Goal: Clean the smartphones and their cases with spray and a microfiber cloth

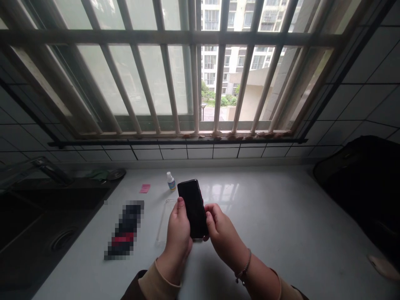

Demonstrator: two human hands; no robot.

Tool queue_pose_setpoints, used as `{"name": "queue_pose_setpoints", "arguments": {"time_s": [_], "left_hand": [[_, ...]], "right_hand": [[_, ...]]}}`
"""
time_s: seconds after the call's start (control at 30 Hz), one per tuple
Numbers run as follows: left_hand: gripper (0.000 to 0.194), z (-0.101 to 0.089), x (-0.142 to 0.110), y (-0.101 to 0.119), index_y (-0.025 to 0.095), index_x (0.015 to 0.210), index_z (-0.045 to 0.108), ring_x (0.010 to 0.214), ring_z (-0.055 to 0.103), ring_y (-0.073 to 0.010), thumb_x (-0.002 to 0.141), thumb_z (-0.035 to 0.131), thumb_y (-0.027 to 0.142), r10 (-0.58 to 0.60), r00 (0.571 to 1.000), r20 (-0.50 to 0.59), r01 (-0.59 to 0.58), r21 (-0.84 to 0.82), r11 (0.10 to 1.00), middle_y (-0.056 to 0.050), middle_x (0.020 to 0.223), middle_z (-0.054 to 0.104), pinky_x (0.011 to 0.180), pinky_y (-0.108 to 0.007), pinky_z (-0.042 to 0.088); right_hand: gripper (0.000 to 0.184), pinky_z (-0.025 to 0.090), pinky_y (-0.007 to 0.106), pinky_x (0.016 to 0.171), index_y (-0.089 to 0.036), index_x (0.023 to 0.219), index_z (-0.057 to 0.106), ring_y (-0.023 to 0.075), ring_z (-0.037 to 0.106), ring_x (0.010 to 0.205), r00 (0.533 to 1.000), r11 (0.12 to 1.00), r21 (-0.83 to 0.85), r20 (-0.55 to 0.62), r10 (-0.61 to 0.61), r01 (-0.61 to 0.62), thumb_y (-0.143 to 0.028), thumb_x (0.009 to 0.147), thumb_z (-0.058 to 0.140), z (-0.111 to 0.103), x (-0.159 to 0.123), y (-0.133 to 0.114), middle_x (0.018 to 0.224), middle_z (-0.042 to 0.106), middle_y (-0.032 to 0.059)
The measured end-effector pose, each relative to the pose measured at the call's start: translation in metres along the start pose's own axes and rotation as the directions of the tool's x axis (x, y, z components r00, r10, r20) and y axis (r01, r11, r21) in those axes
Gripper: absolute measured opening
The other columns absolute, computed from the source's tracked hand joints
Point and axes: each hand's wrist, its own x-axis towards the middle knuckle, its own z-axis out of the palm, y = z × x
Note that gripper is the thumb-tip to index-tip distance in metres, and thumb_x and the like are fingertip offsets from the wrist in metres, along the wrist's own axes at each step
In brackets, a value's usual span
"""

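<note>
A black smartphone [193, 208], its dark screen facing me, is held upright above the counter. My left hand [178, 229] wraps its left edge, with the thumb along the side of the screen. At the lower right edge, the bent fingers of my right hand [218, 229] grip the phone too; their tips are partly hidden behind it. Beneath and left of the phone lies a clear phone case [162, 223], partly covered by my left hand. A small white bottle [171, 182] with a blue and yellow label stands just behind the phone. Left of it is a pink paper slip [145, 188].
A pixelated dark item with a red band [126, 229] lies on the white counter [265, 221]. The sink [37, 221] and faucet [51, 171] are at the left. A black bag [362, 187] stands at the right, near a pale object [383, 266]. A barred window rises behind.
</note>
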Motion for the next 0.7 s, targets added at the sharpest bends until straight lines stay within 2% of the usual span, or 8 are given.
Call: {"name": "queue_pose_setpoints", "arguments": {"time_s": [0.07, 0.17, 0.27, 0.37, 0.5, 0.7], "left_hand": [[0.061, 0.000, 0.000, 0.007, 0.014, 0.114, 0.072, 0.073, 0.074, -0.0213, 0.089, 0.065, 0.070, 0.027, 1.000, -0.012, -0.026, 0.023, 0.999, -0.009, 0.088, 0.078, 0.067, -0.030, 0.059], [0.061, 0.001, -0.001, 0.015, 0.014, 0.109, 0.072, 0.064, 0.071, -0.0184, 0.089, 0.063, 0.071, 0.068, 0.997, -0.024, -0.067, 0.054, 0.996, -0.006, 0.080, 0.075, 0.058, -0.026, 0.056], [0.057, 0.003, -0.002, 0.016, 0.015, 0.111, 0.071, 0.068, 0.072, -0.0185, 0.090, 0.066, 0.067, 0.072, 0.995, -0.073, -0.073, -0.008, 0.997, -0.006, 0.083, 0.076, 0.062, -0.027, 0.057], [0.055, 0.006, -0.003, 0.013, 0.015, 0.116, 0.071, 0.076, 0.075, -0.0210, 0.091, 0.066, 0.064, 0.018, 0.996, -0.092, -0.029, -0.117, 0.993, -0.008, 0.091, 0.078, 0.069, -0.032, 0.060], [0.054, 0.009, -0.005, 0.008, 0.014, 0.117, 0.072, 0.080, 0.075, -0.0218, 0.095, 0.062, 0.062, -0.037, 0.996, -0.086, 0.019, -0.208, 0.978, -0.011, 0.097, 0.079, 0.072, -0.033, 0.061], [0.045, 0.010, -0.005, 0.007, 0.014, 0.109, 0.073, 0.071, 0.072, -0.0186, 0.097, 0.063, 0.056, -0.141, 0.985, -0.095, 0.107, -0.304, 0.947, -0.007, 0.085, 0.076, 0.065, -0.028, 0.059]], "right_hand": [[0.029, 0.055, 0.029, 0.055, -0.022, 0.106, 0.058, 0.0162, 0.065, 0.058, 0.999, 0.996, 0.086, 0.039, 0.034, -0.037, -0.045, 0.109, 0.041, 0.007, -0.003, 0.001, 0.078, 0.063, -0.0001], [0.041, 0.057, 0.029, 0.057, -0.021, 0.103, 0.063, 0.0167, 0.068, 0.062, 0.999, 0.979, 0.202, 0.032, 0.008, -0.014, -0.053, 0.109, 0.040, 0.014, -0.008, 0.000, 0.078, 0.065, 0.0011], [0.045, 0.060, 0.029, 0.061, -0.020, 0.109, 0.067, 0.0177, 0.070, 0.067, 0.999, 0.961, 0.273, 0.007, -0.034, 0.030, -0.057, 0.108, 0.042, 0.015, -0.010, -0.001, 0.083, 0.069, 0.0032], [0.042, 0.059, 0.029, 0.063, -0.019, 0.113, 0.070, 0.0183, 0.070, 0.069, 0.997, 0.968, 0.243, -0.036, -0.062, 0.069, -0.056, 0.105, 0.052, 0.013, -0.012, 0.000, 0.087, 0.070, 0.0042], [0.044, 0.057, 0.029, 0.066, -0.020, 0.114, 0.075, 0.0187, 0.068, 0.073, 0.988, 0.965, 0.225, -0.105, -0.117, 0.138, -0.052, 0.108, 0.045, 0.014, -0.013, 0.002, 0.088, 0.070, 0.0055], [0.038, 0.054, 0.031, 0.076, -0.022, 0.116, 0.077, 0.0203, 0.066, 0.087, 0.940, 0.943, 0.103, -0.172, -0.295, 0.315, -0.039, 0.111, 0.043, 0.019, -0.016, -0.002, 0.096, 0.070, 0.0074]]}}
